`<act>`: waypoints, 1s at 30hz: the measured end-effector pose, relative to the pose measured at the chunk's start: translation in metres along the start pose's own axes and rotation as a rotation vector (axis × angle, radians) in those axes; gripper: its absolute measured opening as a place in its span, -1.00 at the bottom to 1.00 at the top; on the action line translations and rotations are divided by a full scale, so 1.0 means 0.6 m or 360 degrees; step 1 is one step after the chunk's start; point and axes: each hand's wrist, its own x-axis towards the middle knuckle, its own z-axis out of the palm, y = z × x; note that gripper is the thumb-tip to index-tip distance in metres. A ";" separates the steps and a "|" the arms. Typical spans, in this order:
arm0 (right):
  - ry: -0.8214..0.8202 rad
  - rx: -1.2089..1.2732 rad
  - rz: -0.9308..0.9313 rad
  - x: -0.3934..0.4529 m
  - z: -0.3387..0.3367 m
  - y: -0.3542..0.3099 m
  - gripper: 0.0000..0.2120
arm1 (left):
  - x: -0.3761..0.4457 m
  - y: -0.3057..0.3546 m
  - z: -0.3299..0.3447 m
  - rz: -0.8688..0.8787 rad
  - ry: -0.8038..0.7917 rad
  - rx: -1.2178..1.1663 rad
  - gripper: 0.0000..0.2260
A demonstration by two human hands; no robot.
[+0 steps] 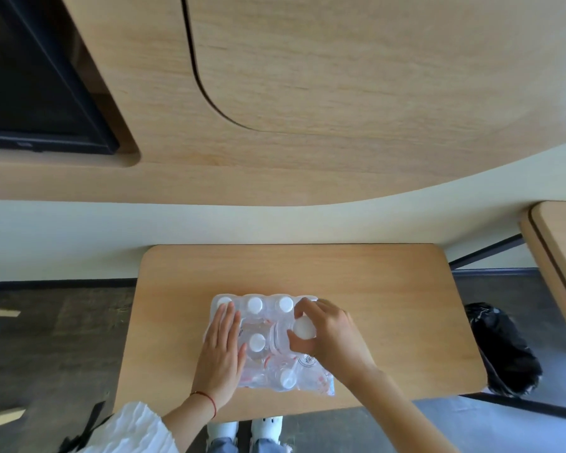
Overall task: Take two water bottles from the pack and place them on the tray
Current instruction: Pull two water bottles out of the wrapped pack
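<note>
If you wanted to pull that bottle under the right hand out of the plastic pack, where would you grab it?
Probably by the neck just under its white cap, coming straight down from above. The bottle stands upright, packed close among the others in the pack, so only its top is free. The right hand already closes there, while the left hand lies flat on the pack.

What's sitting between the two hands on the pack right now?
In the head view, between the left hand and the right hand stands one white-capped bottle, wrapped in the pack.
</note>
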 end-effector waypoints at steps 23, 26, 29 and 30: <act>0.0160 0.0757 0.0043 0.074 -0.114 -0.147 -0.73 | -0.030 0.081 -0.235 0.0199 -0.0357 -0.2153 -0.59; -0.0022 0.1737 0.0343 0.067 -0.060 -0.082 -0.87 | -0.033 0.068 -0.222 0.0050 -0.0219 -0.2233 -0.56; -0.0124 0.1601 0.0761 0.054 0.037 -0.018 -0.80 | -0.030 0.051 -0.218 0.0006 -0.0131 -0.2222 -0.61; -0.0255 0.1336 0.0818 0.046 0.075 -0.003 -0.74 | -0.028 0.045 -0.219 0.0017 -0.0121 -0.2204 -0.62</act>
